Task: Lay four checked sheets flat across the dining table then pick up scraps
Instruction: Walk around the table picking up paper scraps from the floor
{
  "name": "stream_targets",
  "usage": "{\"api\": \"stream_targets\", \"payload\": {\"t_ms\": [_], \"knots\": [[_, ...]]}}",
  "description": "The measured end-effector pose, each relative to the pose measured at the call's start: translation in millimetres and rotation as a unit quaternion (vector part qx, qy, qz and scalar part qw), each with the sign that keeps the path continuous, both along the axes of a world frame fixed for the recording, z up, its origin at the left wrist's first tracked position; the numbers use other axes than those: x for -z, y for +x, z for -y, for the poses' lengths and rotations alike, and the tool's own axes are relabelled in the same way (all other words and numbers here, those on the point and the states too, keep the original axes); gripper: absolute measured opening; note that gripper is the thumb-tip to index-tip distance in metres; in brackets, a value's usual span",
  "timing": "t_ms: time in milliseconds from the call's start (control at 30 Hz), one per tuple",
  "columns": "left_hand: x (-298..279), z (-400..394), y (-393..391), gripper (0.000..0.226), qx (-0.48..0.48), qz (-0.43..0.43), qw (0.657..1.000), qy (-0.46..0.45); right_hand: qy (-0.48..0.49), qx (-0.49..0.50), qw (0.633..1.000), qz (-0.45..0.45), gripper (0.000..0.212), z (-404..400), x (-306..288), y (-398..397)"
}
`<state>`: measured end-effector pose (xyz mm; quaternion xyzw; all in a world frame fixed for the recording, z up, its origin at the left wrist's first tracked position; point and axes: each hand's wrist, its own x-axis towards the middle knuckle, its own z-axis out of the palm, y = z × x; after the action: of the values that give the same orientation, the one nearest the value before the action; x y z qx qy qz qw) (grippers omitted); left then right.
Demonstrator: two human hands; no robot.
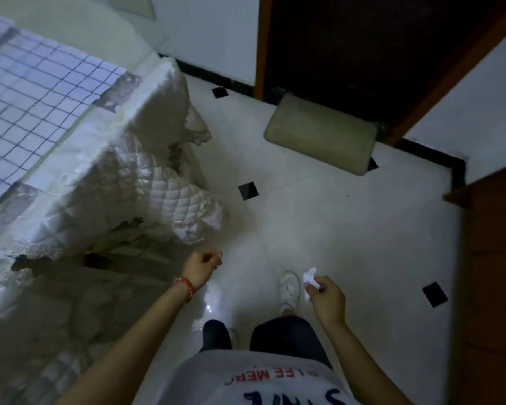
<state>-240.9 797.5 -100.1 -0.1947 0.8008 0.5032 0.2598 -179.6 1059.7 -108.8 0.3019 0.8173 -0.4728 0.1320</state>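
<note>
Now the job looks close to its end, I think. A checked sheet (32,92) lies flat on the dining table (79,159), up at the left, and its edge stops just short of the table's near corner. Only part of the table shows, so I cannot tell if all four sheets are down.

The right hand (326,299) pinches a small crumpled white scrap (309,278) in its fingertips, out above the floor (319,217) and near a white shoe (289,287). So the picking up has begun.

The left hand (202,266) hangs beside the table's hanging cloth with its fingers curled in. I cannot see anything in it, but it could hide a tiny bit.

A cushion (322,133) lies on the floor by the dark doorway (362,48). No other scraps show on the floor from here. What may be left is a last look around for bits.
</note>
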Motion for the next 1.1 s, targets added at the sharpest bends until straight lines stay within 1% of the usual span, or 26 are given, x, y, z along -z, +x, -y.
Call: {"api": "stream_targets", "payload": {"t_ms": [67, 167, 300, 367, 433, 533, 633, 700, 833, 1033, 1100], "knots": [[6, 1, 1, 0.023, -0.045, 0.023, 0.999, -0.013, -0.013, -0.052, 0.999, 0.001, 0.033, -8, 0, -42], [15, -5, 0, 0.021, -0.099, 0.054, 0.993, -0.028, -0.016, -0.129, 0.991, -0.005, 0.033, -21, 5, -104], [41, -24, -18, 0.028, -0.117, 0.066, 0.990, -0.039, 0.009, -0.224, 0.974, -0.007, 0.025, -27, 32, -171], [61, -35, -33, 0.022, -0.121, 0.071, 0.990, -0.030, 0.023, -0.267, 0.963, -0.008, 0.021, -25, 56, -194], [89, -43, -49, 0.015, -0.117, 0.070, 0.991, -0.013, 0.023, -0.289, 0.957, -0.008, 0.019, -21, 87, -211], [147, -46, -68, 0.007, -0.106, 0.073, 0.992, -0.009, 0.011, -0.277, 0.961, -0.002, 0.016, -10, 145, -226], [219, -40, -79, 0.015, -0.121, 0.092, 0.988, -0.014, -0.008, -0.251, 0.968, 0.015, 0.014, 5, 213, -232], [263, -37, -87, 0.018, -0.143, 0.097, 0.985, -0.020, -0.020, -0.237, 0.971, 0.019, 0.016, 16, 261, -232], [354, -30, -101, 0.005, -0.156, 0.092, 0.983, -0.033, -0.041, -0.231, 0.971, 0.042, 0.018, 42, 357, -236], [486, -25, -124, 0.006, -0.179, 0.096, 0.978, -0.049, -0.061, -0.206, 0.975, 0.057, 0.014, 65, 492, -257], [525, -26, -133, 0.011, -0.182, 0.100, 0.977, -0.052, -0.065, -0.198, 0.977, 0.053, 0.013, 70, 531, -264]]}}
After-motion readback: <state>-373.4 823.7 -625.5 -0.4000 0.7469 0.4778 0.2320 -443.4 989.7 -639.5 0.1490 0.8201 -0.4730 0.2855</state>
